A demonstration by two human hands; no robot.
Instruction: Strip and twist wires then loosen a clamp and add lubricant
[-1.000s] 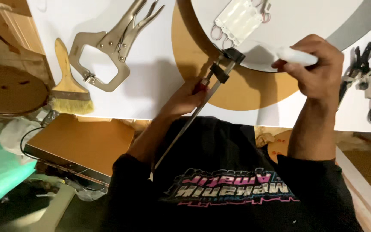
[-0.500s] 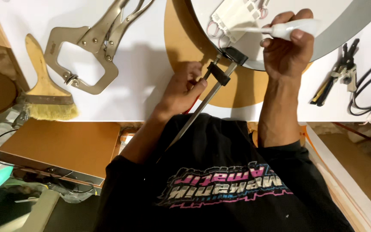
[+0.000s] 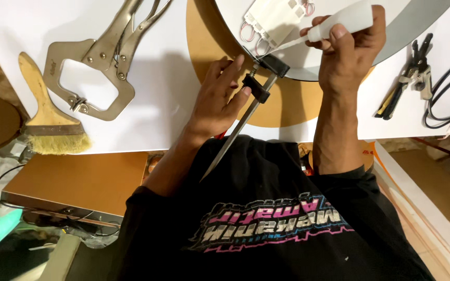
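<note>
Head view, looking straight down at the bench: the bar clamp (image 3: 253, 96) sits at the near edge of the round white panel (image 3: 391, 31), its black jaws pinching the rim where the panel overlaps a tan wooden disc (image 3: 287, 106), and its steel bar runs back at a slant toward the person's black shirt (image 3: 266, 218). The left hand (image 3: 217, 101) lies on the clamp with fingers loosely spread, fingertips touching the sliding black jaw rather than wrapped tightly round it. The right hand (image 3: 347, 49) is closed firmly around a white tube (image 3: 339, 21), thumb pressed along it, with the nozzle pointing left toward a small white module with thin wires (image 3: 272, 18) lying on the panel just beyond the clamp head.

Farther out on the white tabletop (image 3: 157, 104), left of the disc, rests a large pair of metal locking C-clamp pliers (image 3: 97, 67), and beside them, near the table's left edge, a wooden-handled paintbrush (image 3: 48, 112) with pale bristles. To the right of the panel lie dark-handled pliers (image 3: 407, 78) and a loop of black cable (image 3: 444, 99). Below the table edge on the left a brown board (image 3: 74, 182) shows.
</note>
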